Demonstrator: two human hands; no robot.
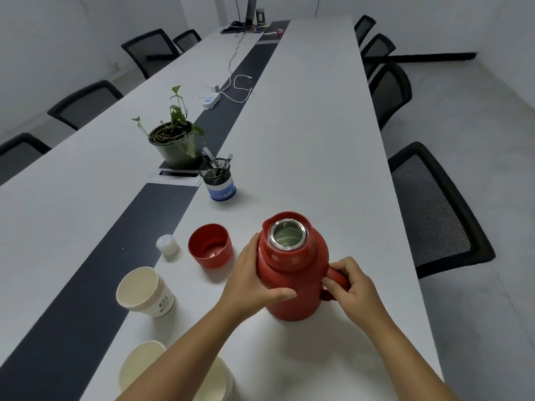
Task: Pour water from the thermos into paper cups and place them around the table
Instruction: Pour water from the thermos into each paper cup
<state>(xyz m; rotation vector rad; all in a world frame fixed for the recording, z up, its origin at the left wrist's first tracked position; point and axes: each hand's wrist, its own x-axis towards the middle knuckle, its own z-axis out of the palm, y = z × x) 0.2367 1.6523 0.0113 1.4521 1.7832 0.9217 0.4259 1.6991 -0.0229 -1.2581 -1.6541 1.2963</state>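
Note:
A red thermos (292, 285) stands upright on the white table (318, 140), its steel mouth uncovered. My left hand (254, 282) wraps the left side of its body. My right hand (353, 287) grips its red handle on the right. The red lid cup (210, 246) sits mouth up to the left, with a small white stopper (167, 244) beside it. One empty paper cup (144, 292) stands further left. Two more paper cups (142, 364) (214, 380) sit near the front edge, partly hidden by my left forearm.
A mesh pen holder (217, 176) and a potted plant (173, 143) stand behind the thermos on the dark centre strip (92, 285). A power strip with cables (212, 98) lies farther back. Black mesh chairs (431, 206) line both sides of the table.

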